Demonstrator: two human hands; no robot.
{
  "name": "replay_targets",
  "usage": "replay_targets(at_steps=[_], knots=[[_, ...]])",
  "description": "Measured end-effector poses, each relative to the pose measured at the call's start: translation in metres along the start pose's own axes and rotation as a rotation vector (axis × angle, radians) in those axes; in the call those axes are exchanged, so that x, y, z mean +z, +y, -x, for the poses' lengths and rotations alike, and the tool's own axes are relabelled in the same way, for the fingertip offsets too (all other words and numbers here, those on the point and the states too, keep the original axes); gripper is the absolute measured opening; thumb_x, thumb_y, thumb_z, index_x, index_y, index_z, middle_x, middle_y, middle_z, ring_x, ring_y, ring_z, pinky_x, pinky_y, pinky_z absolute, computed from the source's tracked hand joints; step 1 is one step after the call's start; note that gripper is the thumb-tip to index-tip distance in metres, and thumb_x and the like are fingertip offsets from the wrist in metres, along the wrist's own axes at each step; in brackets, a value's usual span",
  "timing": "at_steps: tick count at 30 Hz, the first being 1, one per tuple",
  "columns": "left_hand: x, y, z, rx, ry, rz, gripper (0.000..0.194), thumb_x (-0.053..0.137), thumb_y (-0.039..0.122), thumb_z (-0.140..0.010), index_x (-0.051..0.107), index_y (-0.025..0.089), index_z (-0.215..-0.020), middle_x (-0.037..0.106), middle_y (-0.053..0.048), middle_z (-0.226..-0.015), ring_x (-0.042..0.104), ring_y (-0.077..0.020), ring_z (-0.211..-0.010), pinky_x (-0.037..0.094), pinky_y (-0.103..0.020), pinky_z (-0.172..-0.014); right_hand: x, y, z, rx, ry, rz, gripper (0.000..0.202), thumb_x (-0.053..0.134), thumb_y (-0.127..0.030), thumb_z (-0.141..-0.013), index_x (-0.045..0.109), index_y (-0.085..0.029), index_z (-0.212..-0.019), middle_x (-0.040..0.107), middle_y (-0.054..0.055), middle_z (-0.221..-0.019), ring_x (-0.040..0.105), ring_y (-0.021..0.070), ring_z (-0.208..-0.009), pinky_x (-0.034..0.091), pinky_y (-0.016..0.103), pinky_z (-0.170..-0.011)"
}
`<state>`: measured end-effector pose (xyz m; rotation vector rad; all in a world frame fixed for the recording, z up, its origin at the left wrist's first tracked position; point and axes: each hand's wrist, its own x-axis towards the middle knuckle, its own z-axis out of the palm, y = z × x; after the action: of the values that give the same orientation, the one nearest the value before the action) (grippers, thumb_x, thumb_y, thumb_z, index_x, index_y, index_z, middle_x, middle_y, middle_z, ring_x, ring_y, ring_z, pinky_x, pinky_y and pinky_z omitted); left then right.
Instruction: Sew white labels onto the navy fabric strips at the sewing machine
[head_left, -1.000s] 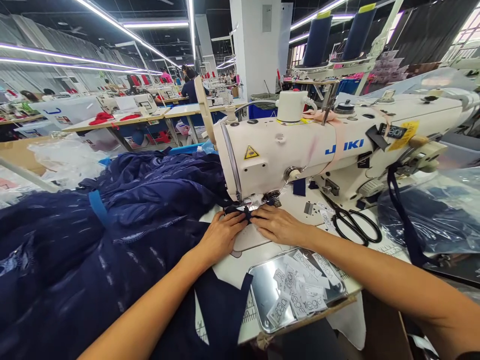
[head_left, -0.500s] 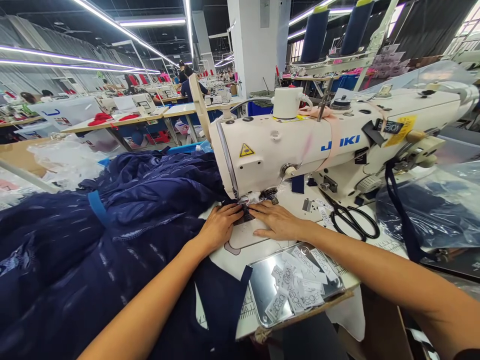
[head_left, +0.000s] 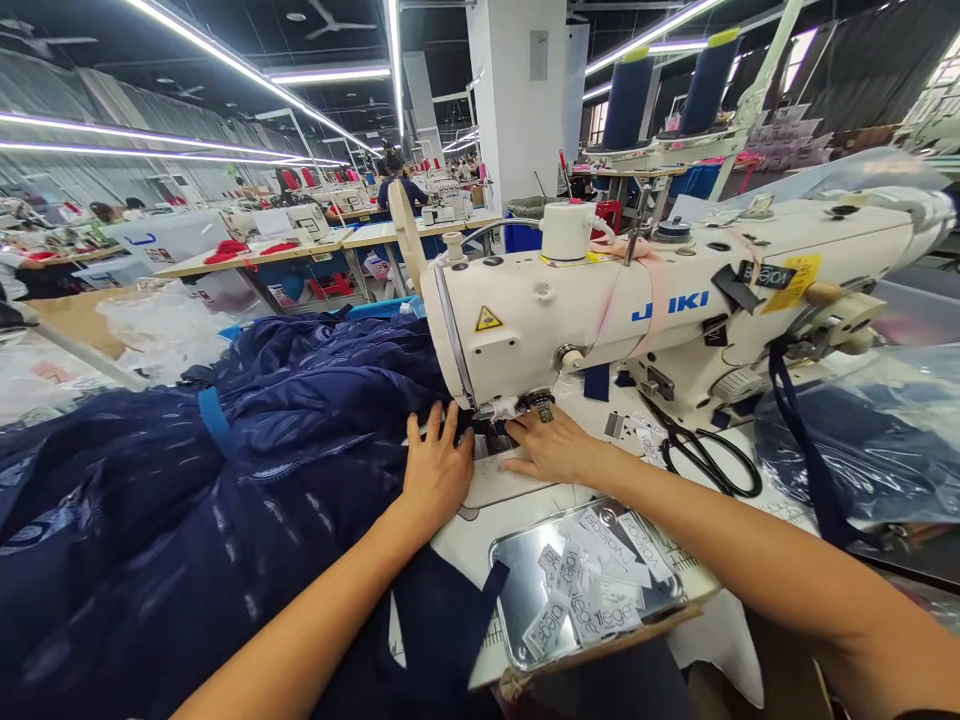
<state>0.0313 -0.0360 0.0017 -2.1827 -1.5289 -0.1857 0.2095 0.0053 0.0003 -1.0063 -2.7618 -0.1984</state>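
My left hand lies with its fingers spread at the edge of the navy fabric, just left of the presser foot. On the right of the foot, my right hand rests palm down, fingers stretched forward and thumb apart. Its fingertips touch a small dark piece of fabric under the needle area, largely hidden by the hands and machine head. Both hands are below the head of a white sewing machine. A navy strip hangs over the table's front edge beside my left forearm.
A metal tray of printed white labels sits at the front edge. Black scissors lie right of my right hand. Clear plastic bags are at far right. Two thread cones stand above. People sit at machines behind.
My left hand has moved slightly left, away from the presser foot, and its fingers have spread. My right hand stays almost in place. The camera view has tilted up a little.
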Motion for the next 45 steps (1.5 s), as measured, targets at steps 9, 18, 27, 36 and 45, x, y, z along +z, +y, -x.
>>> replay_targets(at_steps=[9, 18, 27, 36, 45], knots=[[0.001, -0.011, -0.016, 0.068, -0.088, 0.075, 0.035, 0.045, 0.016, -0.077, 0.060, 0.022, -0.107, 0.056, -0.015, -0.113, 0.040, -0.0363, -0.113, 0.030, -0.061, -0.088, -0.010, -0.009, 0.013, -0.013, -0.039, -0.012, 0.023, 0.046, -0.020, -0.079, 0.063, -0.006, -0.086, 0.057, 0.016, -0.092, 0.053, 0.0230, -0.086, 0.041, 0.034, -0.077], [0.008, -0.012, -0.016, 0.063, -0.055, 0.094, 0.035, 0.044, 0.015, -0.076, 0.060, 0.022, -0.107, 0.056, -0.014, -0.110, 0.039, -0.0363, -0.113, 0.030, -0.060, -0.087, -0.007, -0.014, 0.012, -0.030, 0.014, -0.030, 0.023, 0.045, -0.021, -0.079, 0.063, -0.008, -0.080, 0.056, 0.013, -0.083, 0.051, 0.0216, -0.081, 0.041, 0.033, -0.074], [0.007, -0.012, -0.017, 0.063, -0.055, 0.086, 0.034, 0.045, 0.015, -0.076, 0.060, 0.021, -0.105, 0.058, -0.014, -0.107, 0.041, -0.0364, -0.111, 0.031, -0.059, -0.086, -0.011, -0.021, 0.009, -0.032, -0.025, -0.018, 0.025, 0.044, -0.023, -0.080, 0.064, -0.008, -0.080, 0.056, 0.012, -0.084, 0.050, 0.0223, -0.082, 0.042, 0.034, -0.075], [0.006, -0.011, -0.020, 0.050, -0.085, 0.106, 0.033, 0.043, 0.015, -0.078, 0.061, 0.024, -0.104, 0.057, -0.013, -0.106, 0.041, -0.0354, -0.111, 0.032, -0.058, -0.084, -0.008, -0.026, 0.009, -0.001, -0.013, 0.019, 0.025, 0.045, -0.024, -0.081, 0.064, -0.008, -0.079, 0.056, 0.013, -0.084, 0.051, 0.0231, -0.082, 0.041, 0.035, -0.076], [0.016, -0.014, -0.026, 0.058, -0.015, 0.123, 0.028, 0.040, 0.020, -0.082, 0.062, 0.021, -0.098, 0.057, -0.013, -0.107, 0.042, -0.0342, -0.109, 0.032, -0.056, -0.084, -0.001, -0.028, 0.007, 0.018, 0.040, 0.042, 0.026, 0.046, -0.028, -0.082, 0.063, -0.008, -0.083, 0.054, 0.013, -0.086, 0.049, 0.0247, -0.085, 0.041, 0.037, -0.079]])
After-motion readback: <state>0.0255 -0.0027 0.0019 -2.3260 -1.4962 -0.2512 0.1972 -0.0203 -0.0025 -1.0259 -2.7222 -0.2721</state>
